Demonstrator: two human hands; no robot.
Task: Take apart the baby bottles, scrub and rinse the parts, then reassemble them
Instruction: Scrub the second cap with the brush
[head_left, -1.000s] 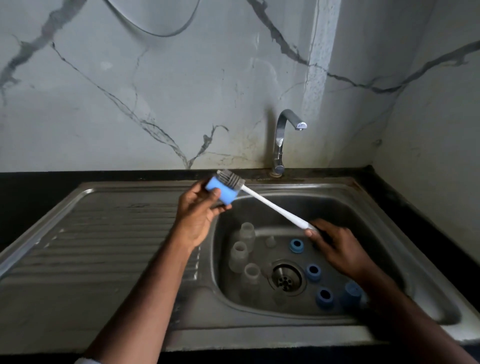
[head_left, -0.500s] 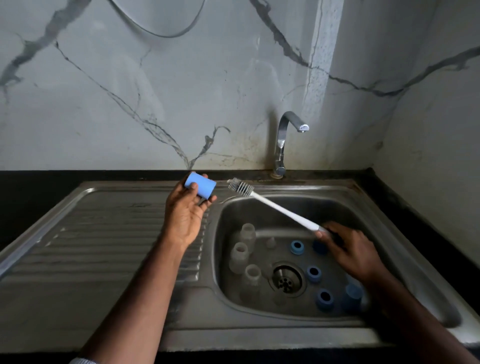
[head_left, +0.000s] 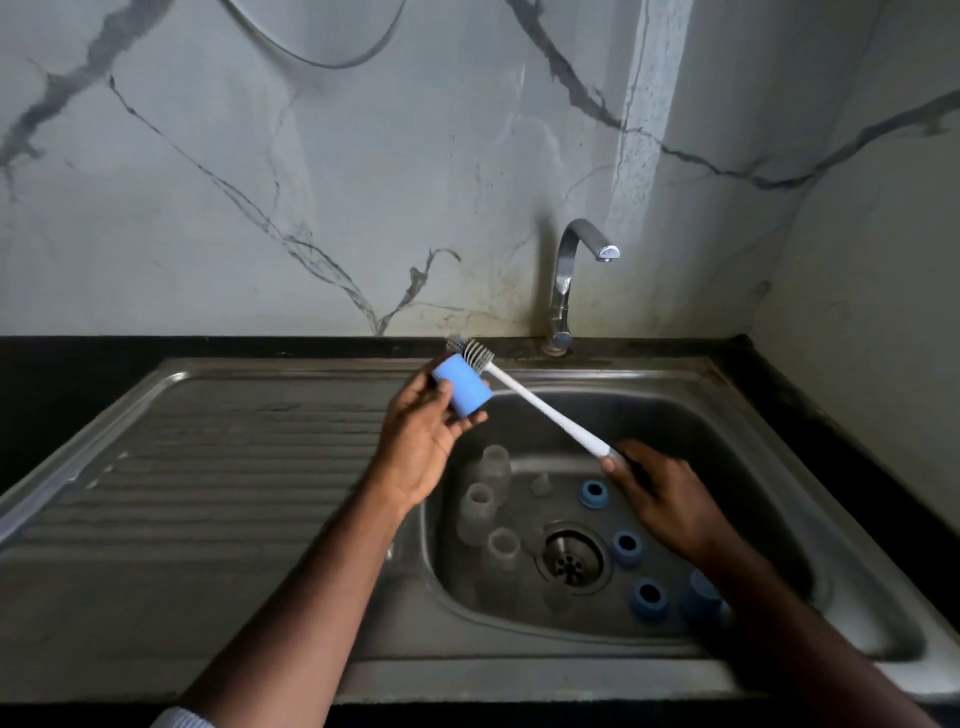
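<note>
My left hand (head_left: 423, 436) holds a blue bottle cap (head_left: 462, 387) above the sink's back left corner. My right hand (head_left: 670, 499) grips the handle of a white bottle brush (head_left: 540, 408), whose grey bristle head touches the cap's far side. In the sink basin (head_left: 753, 467) stand three clear bottles (head_left: 480, 512) on the left. Three blue rings (head_left: 626, 548) and another blue cap (head_left: 701, 597) lie right of the drain. A small clear teat (head_left: 540, 486) sits near the basin's back.
A chrome tap (head_left: 571, 280) rises behind the basin, with no water running. The ribbed steel drainboard (head_left: 208, 467) stretches left of the basin. A black counter edge (head_left: 78, 358) borders the sink, with marble walls behind and to the right.
The cap and brush head were apart half a second ago; my left hand has brought the cap back right, and the bristles now touch it again.
</note>
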